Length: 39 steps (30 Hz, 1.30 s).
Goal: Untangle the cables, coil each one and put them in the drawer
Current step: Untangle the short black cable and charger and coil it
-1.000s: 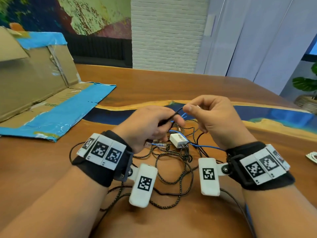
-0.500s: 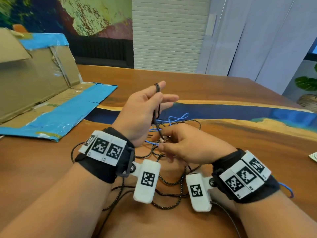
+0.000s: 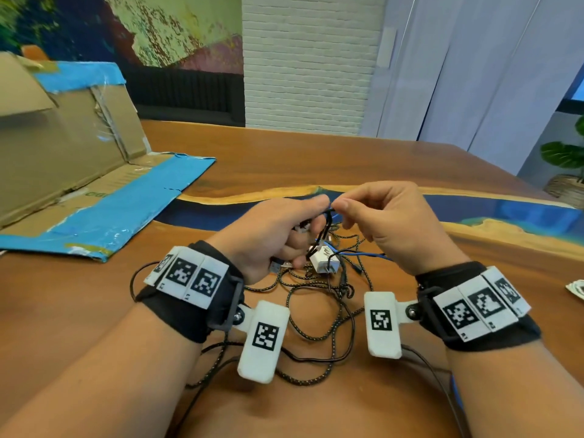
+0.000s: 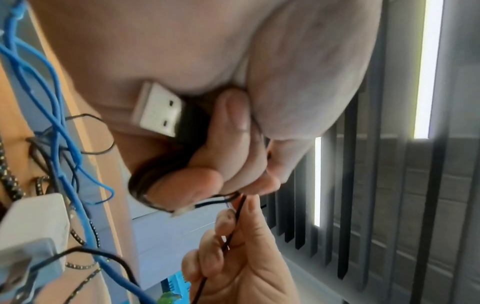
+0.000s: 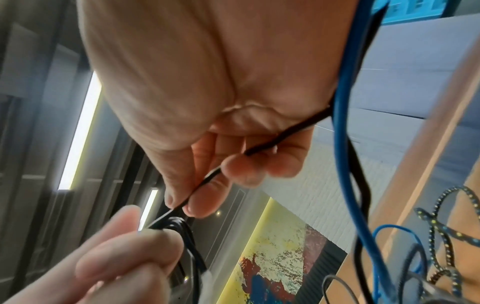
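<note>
Left hand [image 3: 271, 229] is clamped on a small coil of thin black cable [image 4: 155, 181], with its USB plug [image 4: 158, 109] tucked under the curled fingers. Right hand [image 3: 395, 226] pinches the same cable's free run between thumb and forefinger, just beside the left fingertips; hands nearly touching, raised above the table [image 3: 316, 153].

Rest of the tangle lies on the table below: blue cable [image 3: 363, 255], braided speckled cable [image 3: 316, 336], white adapter [image 3: 324, 262].

Handling, as a judgement: black cable is light, limp and smooth, so it likely slips under a loose pinch. Grip close to the coil and feed short lengths. Blue cable looks stiffer and springy. Where black crosses blue is unclear from here; it may snag.
</note>
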Available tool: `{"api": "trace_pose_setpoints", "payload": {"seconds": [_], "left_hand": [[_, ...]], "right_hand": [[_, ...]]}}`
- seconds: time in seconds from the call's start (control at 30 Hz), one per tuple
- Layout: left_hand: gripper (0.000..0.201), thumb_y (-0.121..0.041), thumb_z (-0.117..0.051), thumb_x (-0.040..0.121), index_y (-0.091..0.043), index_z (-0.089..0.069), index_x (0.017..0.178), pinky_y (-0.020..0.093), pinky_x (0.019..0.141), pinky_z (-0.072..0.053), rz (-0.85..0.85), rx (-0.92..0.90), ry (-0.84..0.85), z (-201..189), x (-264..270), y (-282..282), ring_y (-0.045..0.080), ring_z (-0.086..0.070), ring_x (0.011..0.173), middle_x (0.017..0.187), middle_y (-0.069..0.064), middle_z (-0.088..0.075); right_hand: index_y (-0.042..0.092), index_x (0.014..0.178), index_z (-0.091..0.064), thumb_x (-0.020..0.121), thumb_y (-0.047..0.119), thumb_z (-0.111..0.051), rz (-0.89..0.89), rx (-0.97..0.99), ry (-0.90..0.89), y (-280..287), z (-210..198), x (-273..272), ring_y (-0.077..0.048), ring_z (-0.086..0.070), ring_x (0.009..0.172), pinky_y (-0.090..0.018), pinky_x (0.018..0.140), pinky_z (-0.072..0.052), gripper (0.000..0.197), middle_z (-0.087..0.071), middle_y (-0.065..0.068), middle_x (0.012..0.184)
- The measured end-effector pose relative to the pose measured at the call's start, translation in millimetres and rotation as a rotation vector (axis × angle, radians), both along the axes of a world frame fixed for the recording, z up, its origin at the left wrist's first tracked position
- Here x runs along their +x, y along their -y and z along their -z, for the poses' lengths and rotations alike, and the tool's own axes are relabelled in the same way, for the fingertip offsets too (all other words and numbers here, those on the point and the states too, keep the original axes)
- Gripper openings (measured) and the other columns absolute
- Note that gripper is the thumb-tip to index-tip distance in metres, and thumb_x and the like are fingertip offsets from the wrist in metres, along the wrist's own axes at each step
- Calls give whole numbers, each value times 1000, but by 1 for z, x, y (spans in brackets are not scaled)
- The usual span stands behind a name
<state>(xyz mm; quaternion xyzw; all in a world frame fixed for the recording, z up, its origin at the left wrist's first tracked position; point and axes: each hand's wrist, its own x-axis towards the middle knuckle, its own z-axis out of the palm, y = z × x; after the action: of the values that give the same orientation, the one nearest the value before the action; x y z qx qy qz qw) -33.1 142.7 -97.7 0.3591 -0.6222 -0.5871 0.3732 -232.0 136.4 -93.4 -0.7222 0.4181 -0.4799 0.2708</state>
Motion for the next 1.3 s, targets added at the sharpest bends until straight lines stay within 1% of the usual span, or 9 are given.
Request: {"api": "trace_pose_setpoints", "payload": {"seconds": [0.13, 0.23, 0.53, 0.67, 0.77, 0.87, 1.0, 1.2, 1.3], "left_hand": [[41, -34, -37, 109, -17, -46, 72, 27, 51, -39, -8, 93, -253, 3, -3, 5, 10, -22, 40, 55, -4, -26], [33, -29, -37, 109, -16, -51, 82, 25, 50, -38, 6, 104, -381, 1, -1, 8, 8, -25, 42, 60, -5, -32], [43, -33, -33, 110, -11, -69, 114, 22, 45, -28, -80, 46, -606, -13, 6, 5, 9, -9, 48, 60, -7, -13], [36, -33, -33, 110, -16, -62, 97, 23, 48, -35, -86, 31, -736, -14, 6, 5, 7, -21, 42, 56, -8, -22], [25, -27, -33, 109, -16, -54, 105, 24, 58, -46, -91, 49, -816, -13, 4, 7, 8, -43, 48, 67, -6, -48], [32, -22, -30, 110, -8, -49, 133, 31, 81, -58, -100, 37, -854, -11, 5, 10, 16, -73, 81, 109, 1, -73], [35, -16, -29, 111, -8, -44, 142, 39, 99, -52, -233, -11, -672, -5, 2, 15, 28, -71, 111, 127, 4, -71], [32, -15, -37, 109, -20, -56, 135, 50, 68, -56, -322, -180, 119, 5, -6, 10, 20, -68, 69, 92, 3, -76], [27, -18, -38, 110, -11, -61, 121, 31, 50, -47, -184, -170, 279, 7, -6, 9, 17, -49, 50, 68, 6, -66]], "right_hand": [[20, 94, -78, 100, 25, -64, 11, 12, -154, 0, 0, 0, -15, -55, 53, -31, 55, -49, 17, -73, -5, 71], [23, 101, -77, 103, 26, -58, 17, 67, -203, 4, 1, -7, -15, -59, 56, -27, 55, -50, 20, -73, -2, 73], [14, 120, -63, 105, 10, -52, -138, 241, 151, 10, 12, 3, -29, -74, 78, -35, 83, -60, 19, -55, -7, 65], [14, 113, -51, 106, 19, -53, -139, 365, 320, 8, 15, 15, -23, -47, 46, -44, 55, -57, 9, -48, -5, 63], [21, 109, -59, 106, 24, -52, -14, 286, 92, 9, 18, 20, -14, -40, 41, -30, 43, -41, 8, -57, -6, 65], [33, 113, -69, 107, 27, -49, -61, 263, -291, 3, 17, 28, -10, -47, 45, -29, 45, -45, 21, -71, -4, 74], [27, 72, -70, 106, 28, -54, -198, 236, -514, -10, 12, 41, -6, -41, 42, -21, 51, -39, 37, -63, 12, 53], [3, 75, -72, 95, 15, -71, -165, 197, -200, -12, 5, 27, 13, -61, 61, -8, 63, -47, 24, -67, 17, 57], [2, 80, -71, 86, 13, -79, -73, 149, 30, -5, 0, 13, -4, -42, 41, -16, 43, -36, 15, -55, -1, 56]]}}
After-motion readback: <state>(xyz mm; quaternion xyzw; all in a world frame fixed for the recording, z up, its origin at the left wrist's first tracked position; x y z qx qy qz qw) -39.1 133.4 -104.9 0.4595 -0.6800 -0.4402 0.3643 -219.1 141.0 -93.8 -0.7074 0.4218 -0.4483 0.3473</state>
